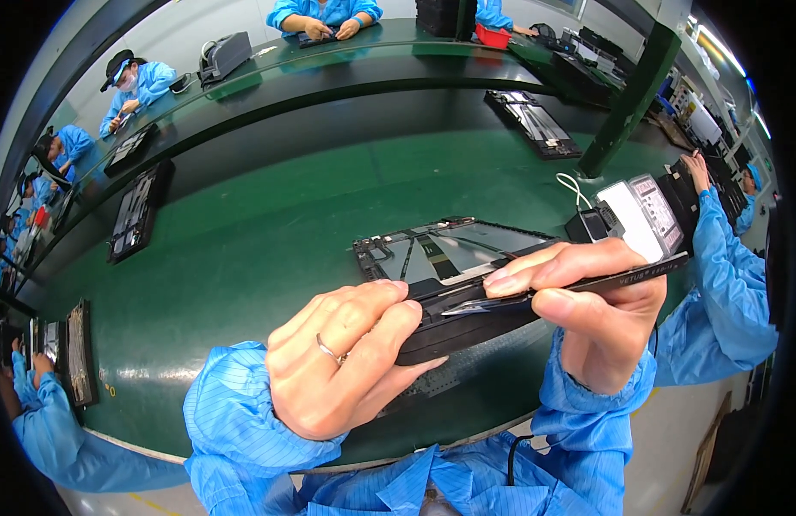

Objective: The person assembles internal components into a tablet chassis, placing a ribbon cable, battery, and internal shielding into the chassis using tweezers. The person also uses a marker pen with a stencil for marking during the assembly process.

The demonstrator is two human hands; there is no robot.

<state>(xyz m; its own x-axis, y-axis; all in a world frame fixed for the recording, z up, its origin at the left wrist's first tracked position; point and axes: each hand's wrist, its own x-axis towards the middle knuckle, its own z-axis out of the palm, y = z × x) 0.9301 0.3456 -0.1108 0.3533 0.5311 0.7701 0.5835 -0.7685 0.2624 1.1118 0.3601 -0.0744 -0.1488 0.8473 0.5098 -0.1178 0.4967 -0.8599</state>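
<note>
A black tray is tilted up over the bench, and in it lies an opened tablet with grey inner panels and dark ribbon cables. My left hand, wearing a ring, grips the tray's near left edge, fingers on top and thumb beneath. Between the thumb and fingers of my right hand is a pair of black tweezers. The pointed silver tips reach left along the tray's near edge, close to my left fingertips. Whether they pinch anything is too small to tell.
On the green bench, a white box and a white cable stand to the right. More trays with opened devices lie at the back right and left. A green post rises behind. Co-workers in blue sit around.
</note>
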